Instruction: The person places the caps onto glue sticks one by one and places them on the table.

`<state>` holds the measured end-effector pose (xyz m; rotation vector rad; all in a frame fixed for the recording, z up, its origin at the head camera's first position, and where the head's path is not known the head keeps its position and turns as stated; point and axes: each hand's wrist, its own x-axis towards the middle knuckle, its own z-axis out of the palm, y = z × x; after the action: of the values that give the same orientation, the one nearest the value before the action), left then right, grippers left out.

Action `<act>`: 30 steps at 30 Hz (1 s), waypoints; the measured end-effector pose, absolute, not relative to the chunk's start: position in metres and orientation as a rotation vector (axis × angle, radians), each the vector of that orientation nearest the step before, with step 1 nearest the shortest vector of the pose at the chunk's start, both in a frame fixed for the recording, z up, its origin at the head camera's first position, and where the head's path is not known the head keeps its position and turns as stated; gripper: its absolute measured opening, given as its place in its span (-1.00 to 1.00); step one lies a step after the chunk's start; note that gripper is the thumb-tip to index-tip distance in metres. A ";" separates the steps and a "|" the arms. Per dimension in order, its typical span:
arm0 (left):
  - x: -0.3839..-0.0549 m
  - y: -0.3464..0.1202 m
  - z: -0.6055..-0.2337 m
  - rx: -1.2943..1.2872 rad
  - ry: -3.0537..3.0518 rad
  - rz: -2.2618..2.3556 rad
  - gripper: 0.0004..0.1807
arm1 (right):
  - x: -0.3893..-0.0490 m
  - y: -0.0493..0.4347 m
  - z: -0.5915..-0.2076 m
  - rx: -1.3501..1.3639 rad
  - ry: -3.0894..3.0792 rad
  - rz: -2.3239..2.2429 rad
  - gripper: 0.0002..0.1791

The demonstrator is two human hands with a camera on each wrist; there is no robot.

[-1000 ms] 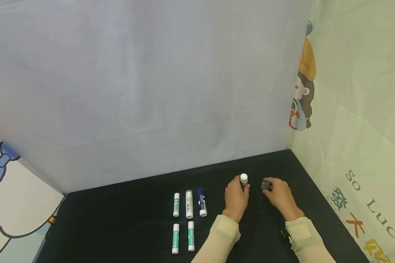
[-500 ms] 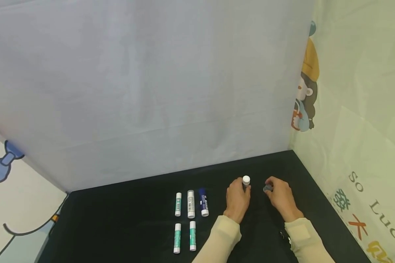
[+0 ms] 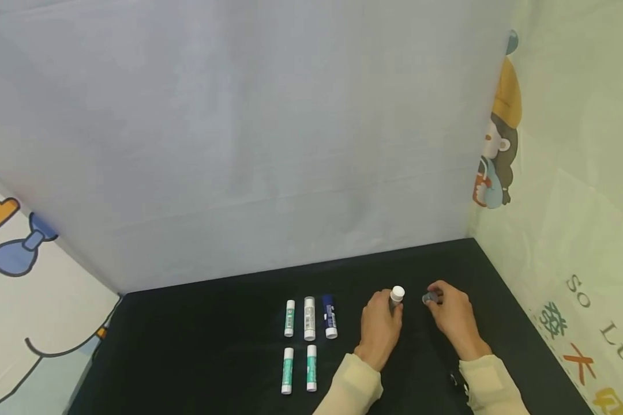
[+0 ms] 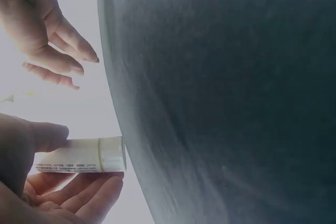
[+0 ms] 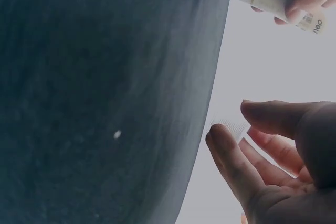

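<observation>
In the head view my left hand point(image 3: 381, 328) grips a glue stick point(image 3: 397, 294), its white end tipped up toward the back right. The left wrist view shows its pale barrel point(image 4: 79, 156) with small print, thumb on one side and fingers on the other. A short way to the right, my right hand point(image 3: 456, 314) pinches a small translucent cap point(image 3: 430, 297) between thumb and fingers. Ridges show on that cap point(image 5: 234, 124) in the right wrist view. The glue stick and the cap are apart, with a gap between the hands.
Left of my hands lie several more glue sticks in two rows on the black table point(image 3: 202, 346). The back row has a green one point(image 3: 289, 318), a grey-white one point(image 3: 310, 318) and a blue one point(image 3: 329, 317); two green ones point(image 3: 288, 370) lie in front. Cloth walls point(image 3: 291, 144) enclose the table.
The cap has turned in my right fingers, from its round face showing to a more side-on view. My left hand still holds the glue stick, now leaning slightly more. The whole head view has shifted.
</observation>
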<state>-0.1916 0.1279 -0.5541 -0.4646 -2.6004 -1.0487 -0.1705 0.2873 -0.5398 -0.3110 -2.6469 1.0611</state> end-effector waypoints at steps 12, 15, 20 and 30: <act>-0.167 0.115 -0.547 -0.544 -2.560 -1.057 -0.84 | -0.161 0.277 -0.530 -0.217 -2.639 1.133 -0.70; -0.162 0.111 -0.544 -0.539 -2.566 -1.056 -0.82 | -0.159 0.273 -0.527 -0.195 -2.635 1.158 -0.70; -0.155 0.106 -0.542 -0.507 -2.585 -1.056 -0.82 | -0.157 0.269 -0.524 -0.167 -2.617 1.191 -0.71; -0.143 0.093 -0.544 -0.476 -2.579 -1.031 -0.81 | -0.152 0.259 -0.518 -0.111 -2.596 1.232 -0.72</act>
<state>-0.1430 0.0931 -0.5437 -0.4760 -2.5794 -1.0306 -0.1524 0.2588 -0.5184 -0.1108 -2.5961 1.2323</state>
